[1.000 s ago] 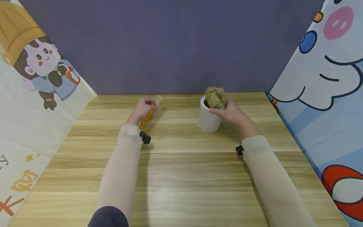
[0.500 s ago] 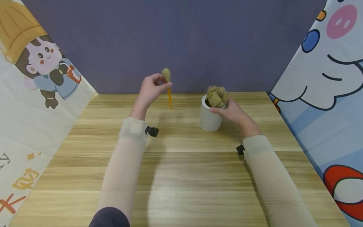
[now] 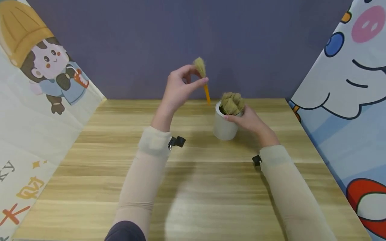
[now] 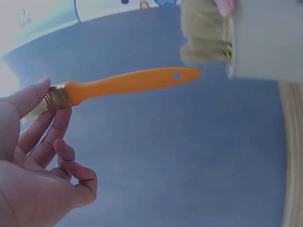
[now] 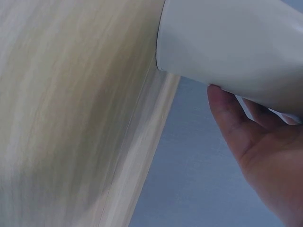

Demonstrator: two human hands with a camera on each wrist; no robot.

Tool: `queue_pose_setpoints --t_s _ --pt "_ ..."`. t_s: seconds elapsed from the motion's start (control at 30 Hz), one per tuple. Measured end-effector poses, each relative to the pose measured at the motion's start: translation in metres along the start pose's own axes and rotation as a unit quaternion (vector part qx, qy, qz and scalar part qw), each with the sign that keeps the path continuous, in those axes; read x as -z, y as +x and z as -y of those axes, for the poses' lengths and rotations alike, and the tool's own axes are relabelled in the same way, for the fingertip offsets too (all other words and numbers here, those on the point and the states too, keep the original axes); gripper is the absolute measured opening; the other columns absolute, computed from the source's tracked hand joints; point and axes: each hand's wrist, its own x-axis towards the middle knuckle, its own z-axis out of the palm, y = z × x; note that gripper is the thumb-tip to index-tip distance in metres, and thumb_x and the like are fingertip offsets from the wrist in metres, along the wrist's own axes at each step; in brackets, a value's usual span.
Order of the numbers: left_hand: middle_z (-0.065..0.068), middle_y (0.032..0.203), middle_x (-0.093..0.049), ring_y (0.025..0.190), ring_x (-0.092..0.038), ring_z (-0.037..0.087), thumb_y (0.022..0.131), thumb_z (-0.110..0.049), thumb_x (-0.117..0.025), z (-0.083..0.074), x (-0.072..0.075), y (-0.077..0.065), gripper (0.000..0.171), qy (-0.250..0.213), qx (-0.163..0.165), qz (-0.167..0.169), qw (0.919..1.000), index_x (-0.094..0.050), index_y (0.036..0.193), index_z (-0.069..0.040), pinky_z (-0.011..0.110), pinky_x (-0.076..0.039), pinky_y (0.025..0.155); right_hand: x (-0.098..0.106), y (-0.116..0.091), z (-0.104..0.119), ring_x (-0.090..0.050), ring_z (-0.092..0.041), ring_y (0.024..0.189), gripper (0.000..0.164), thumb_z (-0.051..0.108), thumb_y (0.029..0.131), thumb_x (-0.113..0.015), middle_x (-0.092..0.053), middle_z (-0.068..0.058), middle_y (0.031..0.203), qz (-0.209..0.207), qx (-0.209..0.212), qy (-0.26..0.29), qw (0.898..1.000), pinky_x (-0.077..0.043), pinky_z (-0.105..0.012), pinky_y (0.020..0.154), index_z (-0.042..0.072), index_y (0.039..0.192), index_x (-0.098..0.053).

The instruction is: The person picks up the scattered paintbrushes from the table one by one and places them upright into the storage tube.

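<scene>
My left hand [image 3: 180, 86] pinches a paintbrush [image 4: 128, 83] by its metal band, between thumb and fingers. Its bristles point up and its orange handle hangs down, above the table and just left of the container. A white cylindrical container [image 3: 224, 127] stands upright on the table, with several bristle heads [image 3: 232, 103] crowded in its mouth. My right hand [image 3: 251, 120] grips the container near the rim from the right, thumb across the front. In the right wrist view the fingers [image 5: 227, 111] lie along the wall of the container.
The wooden table [image 3: 120, 174] ends at a dark blue-grey wall [image 3: 150, 43] behind. Cartoon-printed panels border it, one on the left [image 3: 27, 134] and one on the right [image 3: 356, 140]. Small black cameras sit at both wrists.
My left hand has lifted the paintbrush off the left of the table, turned it upright, and carried it up and right toward the container. My right hand and the container have stayed in place.
</scene>
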Motion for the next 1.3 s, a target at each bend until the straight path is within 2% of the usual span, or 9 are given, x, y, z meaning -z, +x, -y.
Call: queue_pose_setpoints --t_s 0.13,0.33,0.6,0.83,1.13,1.3 --pt "-0.004 0.104 -0.073 0.073 -0.047 0.022 0.095 -0.036 -0.082 -0.010 -0.011 0.006 0.029 0.010 -0.023 0.003 0.9997 -0.076 0.117 -0.018 0.030 -0.040 0.067 0.000 0.002 0.004 -0.043 -0.039 0.154 0.096 0.054 0.093 -0.079 -0.044 -0.018 0.166 0.003 0.011 0.001 1.000 -0.033 -0.061 0.127 0.014 0.166 -0.032" --pt "-0.003 0.109 -0.074 0.073 -0.045 0.019 0.096 -0.035 -0.082 -0.004 -0.026 0.010 0.029 0.019 -0.032 0.012 0.9992 -0.076 0.119 -0.018 0.028 -0.038 0.067 -0.005 0.003 0.006 -0.045 -0.038 0.151 0.094 0.057 0.093 -0.078 -0.046 -0.017 0.163 0.015 0.017 -0.001 1.000 -0.037 -0.061 0.125 0.014 0.164 -0.034" --pt "-0.003 0.113 -0.075 0.072 -0.043 0.018 0.098 -0.035 -0.080 0.002 -0.037 0.013 0.029 0.025 -0.022 0.019 0.9993 -0.075 0.120 -0.017 0.028 -0.036 0.066 -0.006 0.001 0.009 -0.043 -0.037 0.153 0.092 0.053 0.094 -0.078 -0.045 -0.016 0.164 0.016 0.016 0.008 1.000 -0.034 -0.061 0.127 0.015 0.165 -0.033" --pt "0.001 0.106 -0.073 0.063 -0.041 0.015 0.099 -0.037 -0.078 0.006 -0.050 0.015 0.034 0.046 0.010 0.062 0.9970 -0.073 0.126 -0.017 0.027 -0.036 0.058 -0.004 -0.001 0.011 -0.040 -0.037 0.155 0.097 0.053 0.094 -0.078 -0.042 -0.015 0.167 0.014 0.014 0.013 1.000 -0.030 -0.061 0.129 0.018 0.168 -0.028" --pt "0.000 0.117 -0.075 0.066 -0.042 0.015 0.101 -0.035 -0.076 0.027 -0.074 0.011 0.036 0.077 0.031 0.105 0.9910 -0.071 0.130 -0.015 0.027 -0.036 0.058 -0.002 -0.004 0.006 -0.041 -0.037 0.155 0.094 0.050 0.095 -0.077 -0.042 -0.015 0.167 0.008 0.021 0.006 1.000 -0.031 -0.061 0.128 0.018 0.168 -0.028" --pt "0.001 0.120 -0.075 0.066 -0.051 0.015 0.101 -0.034 -0.076 0.038 -0.084 0.008 0.035 0.076 0.044 0.124 0.9884 -0.072 0.130 -0.014 0.028 -0.044 0.058 -0.001 -0.006 0.004 -0.040 -0.036 0.155 0.092 0.049 0.096 -0.078 -0.041 -0.014 0.168 0.008 0.028 0.022 0.999 -0.030 -0.059 0.129 0.019 0.168 -0.029"
